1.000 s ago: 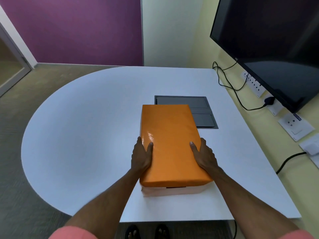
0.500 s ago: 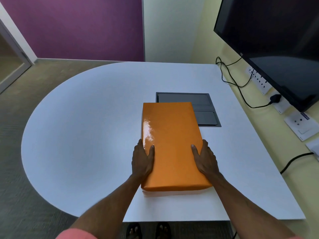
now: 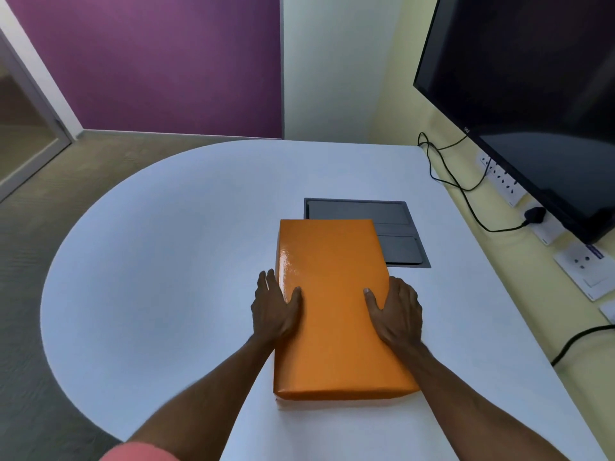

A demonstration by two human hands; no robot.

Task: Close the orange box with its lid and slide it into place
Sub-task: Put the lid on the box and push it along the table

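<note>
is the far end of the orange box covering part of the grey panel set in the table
Yes, the orange box overlaps the near left corner of the grey panel in the white table.

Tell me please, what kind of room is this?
Probably an office meeting room: a large white rounded table with a grey inset cable hatch, and a big black wall screen above white wall sockets.

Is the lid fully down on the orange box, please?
Nearly shut: the lid covers the box, with only a pale sliver of base showing.
</note>
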